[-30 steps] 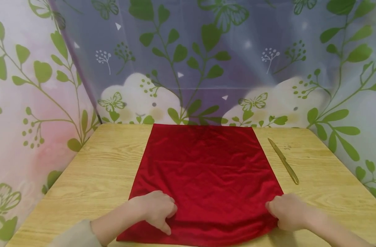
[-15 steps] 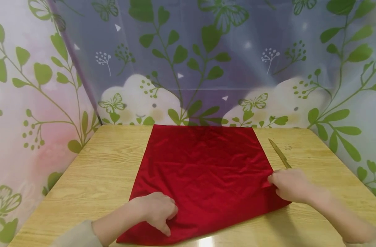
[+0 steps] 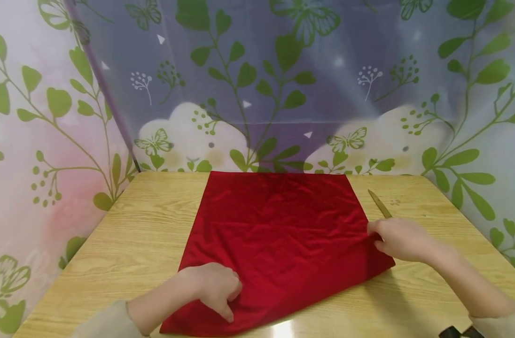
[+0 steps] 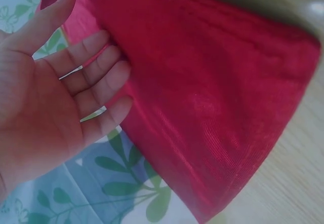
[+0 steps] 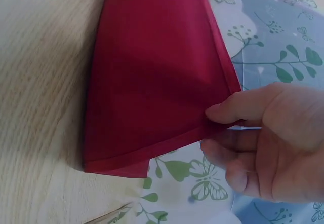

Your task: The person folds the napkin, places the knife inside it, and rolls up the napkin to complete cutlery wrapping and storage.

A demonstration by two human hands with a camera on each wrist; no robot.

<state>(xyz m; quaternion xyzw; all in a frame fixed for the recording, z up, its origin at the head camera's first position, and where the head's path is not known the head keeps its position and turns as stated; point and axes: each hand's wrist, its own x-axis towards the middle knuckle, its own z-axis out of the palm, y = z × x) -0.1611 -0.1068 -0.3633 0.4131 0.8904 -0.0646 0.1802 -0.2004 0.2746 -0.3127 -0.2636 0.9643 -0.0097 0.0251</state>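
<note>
A red satiny cloth (image 3: 274, 234) lies on the wooden table, with its near right part lifted and folded over. My right hand (image 3: 403, 239) pinches a hemmed corner of it between thumb and fingers. In the right wrist view the hem runs to that pinched corner, held by the right hand (image 5: 288, 143). My left hand (image 3: 215, 288) rests on the near left part of the cloth. Loosely extended fingers show in the left wrist view, where the left hand (image 4: 55, 92) holds nothing. A gold-coloured knife (image 3: 379, 204) lies right of the cloth, its handle hidden behind my right hand.
The wood-grain table (image 3: 126, 234) spreads out on both sides of the cloth. A leaf-and-butterfly patterned curtain (image 3: 283, 84) closes off the back and sides. At the lower right edge a small black object (image 3: 460, 332) shows near the sleeve.
My right hand has moved away from me and upward with the cloth's near right corner, folding that side over. The knife's handle has become covered. My left hand has stayed in place.
</note>
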